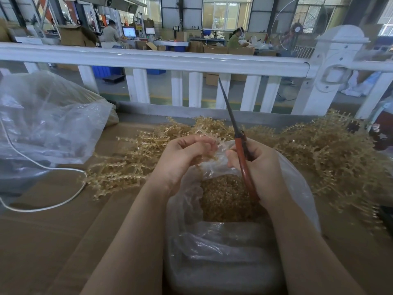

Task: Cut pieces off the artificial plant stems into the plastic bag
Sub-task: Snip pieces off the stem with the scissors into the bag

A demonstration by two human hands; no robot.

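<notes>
Left hand point(187, 155) pinched a gold plant stem point(209, 135) over the mouth of the plastic bag point(297, 184). Right hand point(258, 167) gripped the red handles of the scissors point(239, 143), blades closed and pointing up. Cut pieces point(223, 196) lay inside the bag. Uncut stems point(319, 150) lay heaped on the cardboard point(53, 241) behind and beside it.

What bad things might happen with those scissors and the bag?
The scissors point up and away in the right hand, close to the left hand pinching a stem; fingers might get nicked. The plastic bag rim sits right under the hands, so it might get snipped too.
</notes>
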